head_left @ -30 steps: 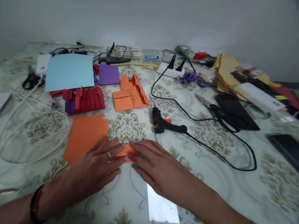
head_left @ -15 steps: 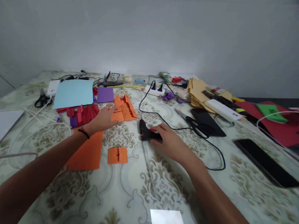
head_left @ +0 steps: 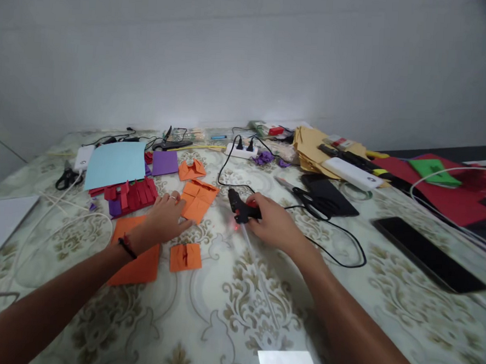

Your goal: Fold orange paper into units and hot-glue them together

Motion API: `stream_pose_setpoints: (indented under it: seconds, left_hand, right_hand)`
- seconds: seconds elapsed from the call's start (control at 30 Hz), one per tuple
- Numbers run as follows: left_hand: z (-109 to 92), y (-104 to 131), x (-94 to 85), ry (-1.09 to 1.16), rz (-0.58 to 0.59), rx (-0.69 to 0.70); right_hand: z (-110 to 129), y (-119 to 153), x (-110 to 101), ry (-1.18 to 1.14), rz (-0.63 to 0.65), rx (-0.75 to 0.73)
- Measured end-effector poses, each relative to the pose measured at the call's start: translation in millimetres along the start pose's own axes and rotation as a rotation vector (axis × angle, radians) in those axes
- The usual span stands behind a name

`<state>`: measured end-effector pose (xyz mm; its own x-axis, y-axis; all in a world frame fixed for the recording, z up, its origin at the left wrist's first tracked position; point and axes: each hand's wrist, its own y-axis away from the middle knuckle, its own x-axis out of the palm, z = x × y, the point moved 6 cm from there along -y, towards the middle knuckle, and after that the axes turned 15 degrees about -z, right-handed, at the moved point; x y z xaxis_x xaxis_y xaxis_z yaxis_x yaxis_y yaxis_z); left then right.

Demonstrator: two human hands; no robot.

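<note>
My right hand [head_left: 274,221] is closed round the handle of a black glue gun [head_left: 241,206], whose nozzle points away from me. A clear glue stick [head_left: 264,282] trails from its rear, and a red glow shows beneath it. My left hand [head_left: 164,218] touches the near left edge of a creased orange paper [head_left: 198,198]; whether its fingers pinch it is not clear. Another folded orange piece [head_left: 191,169] lies behind it. Nearer me is a small folded orange piece [head_left: 185,257], and an orange sheet [head_left: 139,263] lies partly under my left wrist.
Red pleated strips [head_left: 137,196], a light blue sheet [head_left: 116,163] and a purple square [head_left: 165,162] lie at the left. Black scissors [head_left: 316,202], a cable and a phone [head_left: 428,254] are at the right. Behind stands a power strip [head_left: 241,150].
My right hand has gripped and lifted the glue gun slightly. My left hand has drawn one orange piece nearer, apart from the other behind it. The view has shifted a little.
</note>
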<state>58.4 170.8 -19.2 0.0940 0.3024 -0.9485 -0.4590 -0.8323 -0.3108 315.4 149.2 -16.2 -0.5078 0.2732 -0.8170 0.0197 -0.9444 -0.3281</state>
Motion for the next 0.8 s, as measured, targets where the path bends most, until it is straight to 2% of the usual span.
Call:
stream_pose_setpoints:
  seconds: [0.13, 0.23, 0.37, 0.53, 0.67, 0.8]
  left_hand:
    - [-12.8, 16.6, -4.3, 0.038, -0.011, 0.039]
    - [-18.4, 17.0, -8.4, 0.095, -0.031, 0.080]
    - [-17.7, -5.9, -10.5, 0.196, -0.077, 0.100]
    - [-21.0, -39.5, 6.3, 0.299, -0.044, 0.122]
    - [-24.3, -45.7, 18.2, 0.297, -0.005, 0.094]
    - [-31.1, -41.0, 18.8, 0.232, -0.003, 0.056]
  right_hand:
    - [-1.8, -2.0, -7.3, -0.057, -0.052, 0.067]
    - [-4.1, -2.4, -9.7, -0.075, -0.091, 0.115]
    - [-7.3, -2.6, -11.7, -0.081, -0.132, 0.135]
    - [-11.0, -3.4, -11.5, -0.090, -0.156, 0.135]
    - [-12.4, -3.1, -12.8, -0.095, -0.160, 0.146]
    - [-11.3, -2.5, -15.9, -0.102, -0.153, 0.157]
